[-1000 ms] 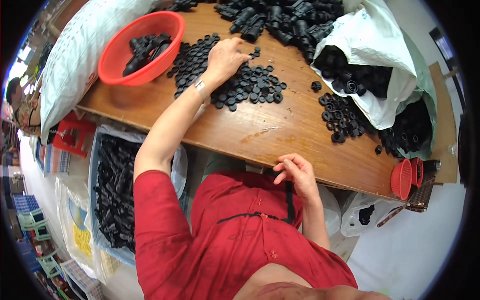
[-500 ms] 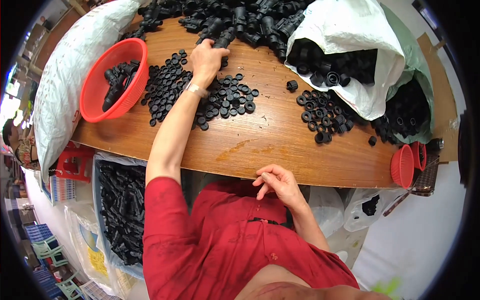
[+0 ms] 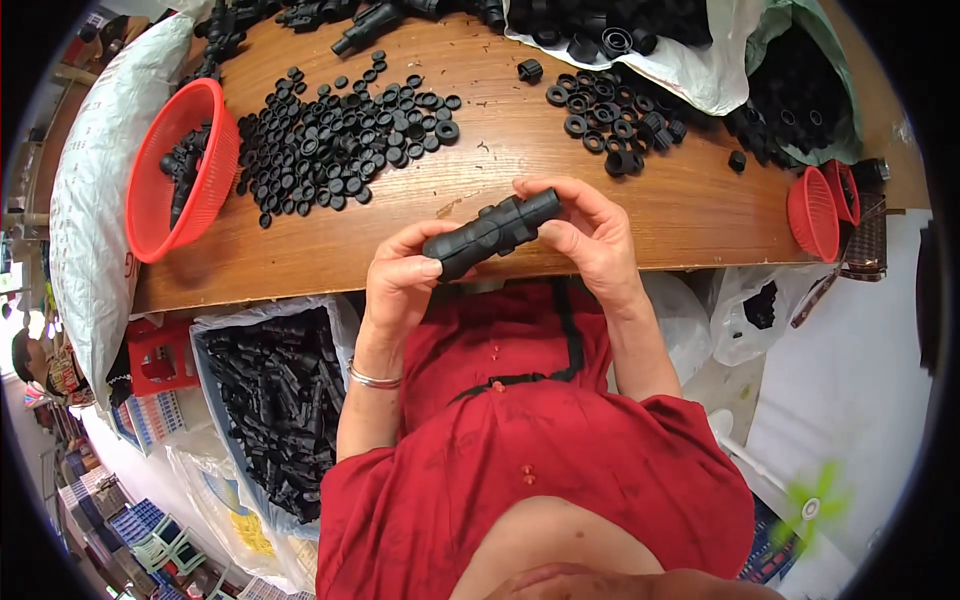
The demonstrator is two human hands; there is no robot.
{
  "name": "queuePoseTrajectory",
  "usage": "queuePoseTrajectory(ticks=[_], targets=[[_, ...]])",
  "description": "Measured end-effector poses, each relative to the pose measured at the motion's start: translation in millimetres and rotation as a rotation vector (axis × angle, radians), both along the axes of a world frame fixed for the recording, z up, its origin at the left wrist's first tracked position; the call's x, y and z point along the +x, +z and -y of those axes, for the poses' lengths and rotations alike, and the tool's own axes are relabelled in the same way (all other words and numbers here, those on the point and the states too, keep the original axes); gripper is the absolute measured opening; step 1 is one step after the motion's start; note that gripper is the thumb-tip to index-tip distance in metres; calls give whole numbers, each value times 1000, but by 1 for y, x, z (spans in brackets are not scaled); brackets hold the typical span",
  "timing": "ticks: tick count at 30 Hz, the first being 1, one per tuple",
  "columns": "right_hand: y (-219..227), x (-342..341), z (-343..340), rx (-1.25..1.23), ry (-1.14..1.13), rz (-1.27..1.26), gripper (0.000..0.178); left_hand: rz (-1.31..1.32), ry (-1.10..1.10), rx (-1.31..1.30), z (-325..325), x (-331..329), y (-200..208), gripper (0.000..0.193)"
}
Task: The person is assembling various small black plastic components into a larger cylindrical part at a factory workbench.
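Observation:
Between both hands, above the table's near edge, I hold a black plastic scope-shaped tube [image 3: 490, 236], slanting up to the right. My left hand [image 3: 398, 280] is closed around its thicker left end, thumb on top. My right hand [image 3: 592, 240] grips the narrower right end between thumb and fingers. Beyond the left hand, many small round black caps [image 3: 330, 150] are spread over the brown wooden table [image 3: 480, 120]. Past my right hand lies a group of black rings [image 3: 595, 115] and ribbed collars.
A red basket [image 3: 215, 190] with black parts stands at the left beside a full white sack [image 3: 95, 200]. Similar tubes [image 3: 370, 25] lie at the far edge. An open white sack [image 3: 725, 70] sits far right. Below the table stands a bin [image 3: 210, 400] of black pieces.
My left hand has come back from the far pile with a black tube. My right hand has risen from my lap and taken its other end. The view has shifted.

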State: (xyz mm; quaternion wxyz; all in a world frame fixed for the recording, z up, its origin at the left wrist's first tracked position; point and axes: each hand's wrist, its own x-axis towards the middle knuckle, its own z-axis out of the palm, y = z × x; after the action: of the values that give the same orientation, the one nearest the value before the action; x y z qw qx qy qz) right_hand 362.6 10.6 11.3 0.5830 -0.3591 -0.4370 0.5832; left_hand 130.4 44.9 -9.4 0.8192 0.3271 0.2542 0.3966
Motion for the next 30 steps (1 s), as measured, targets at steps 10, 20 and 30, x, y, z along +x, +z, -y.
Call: queuePoseTrajectory(ticks=[10, 20, 30], targets=[[8, -16, 21, -76, 202, -22, 27, 239, -169, -164, 48, 7, -9, 63], [-7, -24, 36, -212, 296, -2, 24, 5, -533, -169, 51, 20, -14, 61], [-17, 106, -20, 121, -825, 1058, 12, 82, -341, -157, 55, 26, -14, 65]])
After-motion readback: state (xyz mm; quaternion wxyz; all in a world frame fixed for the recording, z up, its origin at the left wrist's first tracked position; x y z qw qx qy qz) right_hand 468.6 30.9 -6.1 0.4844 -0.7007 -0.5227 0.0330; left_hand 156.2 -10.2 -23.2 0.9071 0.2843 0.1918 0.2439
